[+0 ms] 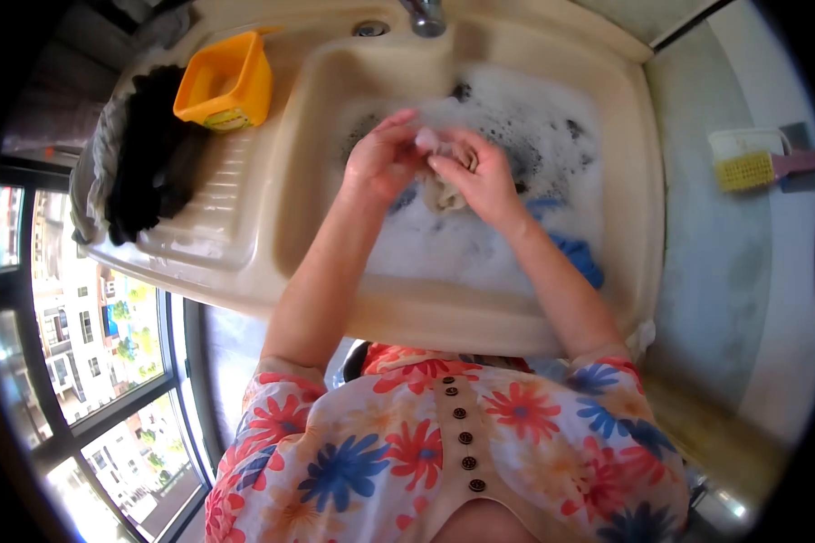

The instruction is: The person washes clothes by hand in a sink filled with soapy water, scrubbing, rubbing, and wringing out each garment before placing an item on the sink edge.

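Note:
Above the suds in the beige sink (638, 181), a small wet beige cloth (445, 195) hangs between my hands, lathered at its upper end. My right hand (487, 181) is closed on it, thumb pressed over the fabric. From the other side, my left hand (378, 161) curls its fingers against the cloth's soapy top; the fingertips are partly hidden. White foam (417, 249) with dark bubbly patches covers the water. A blue cloth (578, 258) lies partly sunk in it, near my right forearm.
An orange plastic basket (261, 81) stands on the ribbed drainboard (217, 213) at left. Beside it, black clothing (149, 154) and grey fabric (86, 185) drape over the edge. A faucet (426, 16) is at the back. A yellow-bristled brush (747, 172) sits by the right wall.

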Available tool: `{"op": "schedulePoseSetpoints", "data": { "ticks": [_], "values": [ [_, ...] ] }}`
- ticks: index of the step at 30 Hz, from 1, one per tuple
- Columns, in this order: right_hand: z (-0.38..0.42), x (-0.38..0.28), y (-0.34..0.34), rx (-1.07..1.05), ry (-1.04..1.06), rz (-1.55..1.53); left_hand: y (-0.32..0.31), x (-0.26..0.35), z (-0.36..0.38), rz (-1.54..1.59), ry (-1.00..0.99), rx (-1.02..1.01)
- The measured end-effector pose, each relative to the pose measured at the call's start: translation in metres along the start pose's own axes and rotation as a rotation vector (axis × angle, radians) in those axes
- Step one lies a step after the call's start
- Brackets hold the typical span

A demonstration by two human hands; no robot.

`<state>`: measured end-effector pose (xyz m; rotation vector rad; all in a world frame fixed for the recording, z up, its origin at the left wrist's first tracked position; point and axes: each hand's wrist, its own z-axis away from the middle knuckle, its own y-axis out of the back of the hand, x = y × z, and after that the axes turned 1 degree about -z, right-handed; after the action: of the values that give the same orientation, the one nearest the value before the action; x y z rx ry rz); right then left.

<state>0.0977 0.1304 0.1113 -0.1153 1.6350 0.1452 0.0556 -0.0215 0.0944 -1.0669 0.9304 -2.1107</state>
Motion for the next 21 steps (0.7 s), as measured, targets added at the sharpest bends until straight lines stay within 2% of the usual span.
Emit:
{"op": "schedulePoseSetpoints", "data": {
  "ticks": [2, 4, 5, 7, 8, 9, 10, 12, 16, 19, 21],
  "values": [
    [-0.002, 0.013, -0.001, 0.016, -0.024, 0.088, -0.004, -0.003, -0.002, 0.036, -0.057, 0.083],
    [-0.008, 0.032, 0.006, 0.024, -0.067, 0.137, -0.002, 0.000, -0.002, -0.083, -0.083, -0.010],
    [-0.009, 0.027, 0.009, 0.002, -0.108, -0.033, -0.001, 0.001, -0.002, -0.142, -0.094, -0.056],
    [-0.012, 0.008, 0.013, -0.041, -0.194, -0.374, 0.002, 0.012, 0.002, -0.523, -0.099, -0.230],
    [-0.015, 0.000, 0.017, -0.065, -0.249, -0.422, 0.002, 0.016, 0.003, -0.716, -0.103, -0.319],
    [-0.019, -0.008, 0.022, -0.089, -0.304, -0.470, 0.007, 0.012, -0.001, -0.773, -0.098, -0.401],
    [-0.023, -0.013, 0.027, -0.111, -0.357, -0.518, 0.008, 0.010, -0.002, -0.866, -0.045, -0.402],
    [-0.028, -0.016, 0.038, -0.131, -0.338, -0.521, 0.005, 0.007, 0.002, -1.049, 0.066, -0.403],
    [-0.035, -0.017, 0.059, -0.053, -0.296, -0.473, 0.034, 0.002, -0.016, -1.153, -0.088, -0.225],
    [-0.039, -0.009, 0.073, 0.023, -0.285, -0.427, 0.028, 0.016, -0.006, -1.142, -0.003, -0.014],
    [-0.042, 0.009, 0.085, 0.043, -0.303, -0.395, 0.030, 0.020, -0.006, -1.146, -0.031, 0.071]
  ]
}}
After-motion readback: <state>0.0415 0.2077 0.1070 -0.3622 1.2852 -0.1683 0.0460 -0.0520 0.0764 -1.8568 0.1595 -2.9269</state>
